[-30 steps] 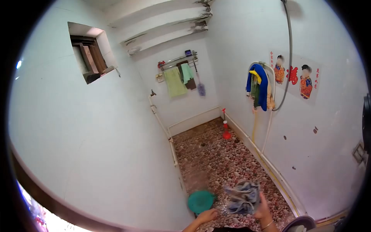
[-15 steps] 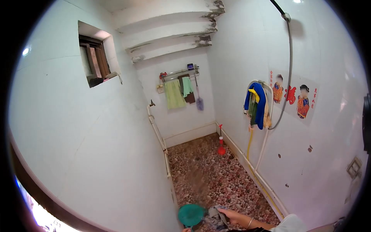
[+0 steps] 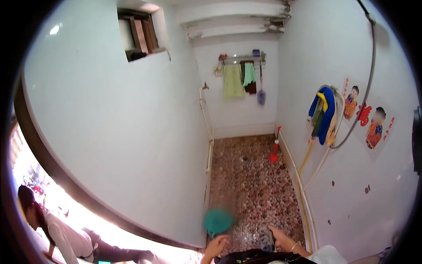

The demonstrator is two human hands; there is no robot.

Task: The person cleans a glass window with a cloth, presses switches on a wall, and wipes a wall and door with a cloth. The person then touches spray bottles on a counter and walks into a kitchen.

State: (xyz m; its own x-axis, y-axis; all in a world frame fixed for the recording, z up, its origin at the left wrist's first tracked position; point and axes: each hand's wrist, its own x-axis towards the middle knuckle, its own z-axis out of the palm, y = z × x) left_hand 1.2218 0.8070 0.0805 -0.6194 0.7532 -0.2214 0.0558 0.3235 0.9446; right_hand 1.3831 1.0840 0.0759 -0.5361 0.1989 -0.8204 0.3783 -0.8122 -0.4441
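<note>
My left hand is at the bottom centre, fingers curled together, just below a teal basin. Whether it holds anything is too small to tell. A crumpled grey cloth hangs from my right hand, which is closed on its edge to the right of the basin. The basin is slightly blurred. Under the cloth lies the pebble-patterned floor, shiny and wet-looking near my hands.
A red plunger stands by the far right corner. Pipes and a yellow hose run along the right wall below hanging blue gloves or cloths. Towels hang at the back. Another person is outside the doorway, lower left.
The view has swung left, bringing the other person into sight. My right hand still has the cloth, now hanging lower beside the basin. My left hand shows more fully than half a second ago.
</note>
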